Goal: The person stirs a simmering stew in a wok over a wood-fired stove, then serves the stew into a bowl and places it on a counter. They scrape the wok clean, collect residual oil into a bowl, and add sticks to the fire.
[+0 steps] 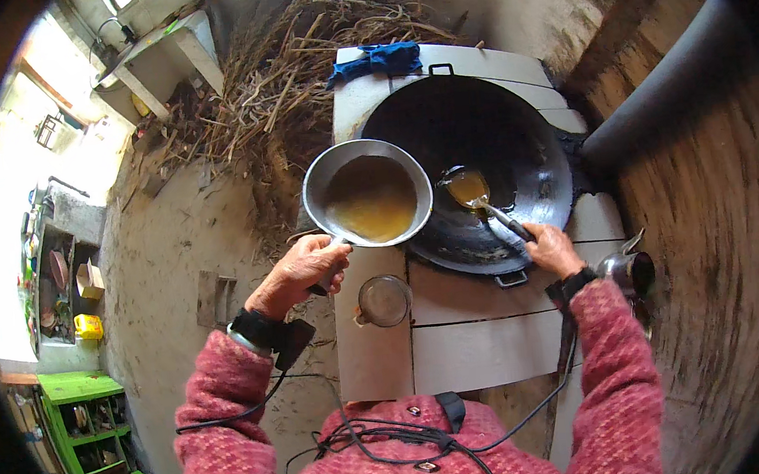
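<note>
My left hand [302, 273] grips the dark handle of a metal saucepan [313, 205], which holds brownish-yellow liquid [378, 214]. The pan is held up over the left rim of a large black wok [456, 110]. In my right hand [553, 248] is the handle of a metal ladle [468, 188], its bowl filled with yellowish liquid above the wok's bottom. A little dark liquid glistens in the wok beneath the ladle. Near my left hand, a glass jar or mug [384, 301] stands on the tiled stove top [488, 349].
A blue cloth [379, 60] lies on the stove's far edge. Dry stalks [300, 76] are heaped on the floor beyond. A metal kettle [633, 270] stands at the right, below a thick grey pipe [661, 81]. Black cables [395, 439] hang across my chest. At left is a green cabinet [84, 387].
</note>
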A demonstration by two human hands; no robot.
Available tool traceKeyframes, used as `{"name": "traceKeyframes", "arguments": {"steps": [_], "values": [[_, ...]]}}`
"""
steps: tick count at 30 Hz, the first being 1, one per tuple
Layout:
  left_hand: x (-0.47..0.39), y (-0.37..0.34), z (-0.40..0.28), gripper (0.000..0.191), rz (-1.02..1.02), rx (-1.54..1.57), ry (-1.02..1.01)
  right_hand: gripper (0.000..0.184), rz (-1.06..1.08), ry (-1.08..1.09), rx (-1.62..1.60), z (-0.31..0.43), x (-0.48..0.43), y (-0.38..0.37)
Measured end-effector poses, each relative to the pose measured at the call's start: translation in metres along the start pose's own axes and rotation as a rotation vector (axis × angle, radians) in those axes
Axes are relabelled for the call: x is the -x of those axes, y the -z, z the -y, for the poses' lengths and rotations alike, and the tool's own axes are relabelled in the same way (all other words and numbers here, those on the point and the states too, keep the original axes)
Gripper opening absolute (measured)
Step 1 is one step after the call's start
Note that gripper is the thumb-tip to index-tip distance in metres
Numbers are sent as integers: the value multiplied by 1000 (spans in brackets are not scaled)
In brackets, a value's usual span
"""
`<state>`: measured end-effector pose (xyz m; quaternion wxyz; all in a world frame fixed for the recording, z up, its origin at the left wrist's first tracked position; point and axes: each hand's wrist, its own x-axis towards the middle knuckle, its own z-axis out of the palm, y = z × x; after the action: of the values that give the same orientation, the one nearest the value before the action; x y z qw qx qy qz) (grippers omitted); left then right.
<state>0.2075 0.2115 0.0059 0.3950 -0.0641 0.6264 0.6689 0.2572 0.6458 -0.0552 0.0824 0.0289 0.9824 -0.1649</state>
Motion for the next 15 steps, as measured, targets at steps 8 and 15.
{"name": "traceKeyframes", "arguments": {"steps": [8, 15], "values": [[-9, 4, 9, 23, 22, -94, -18, 53, -203, 28, 8, 30, 36, -8], [-17, 2, 11, 24, 34, -141, 13, 58, -435, 185, 155, 69, 65, 51]]}}
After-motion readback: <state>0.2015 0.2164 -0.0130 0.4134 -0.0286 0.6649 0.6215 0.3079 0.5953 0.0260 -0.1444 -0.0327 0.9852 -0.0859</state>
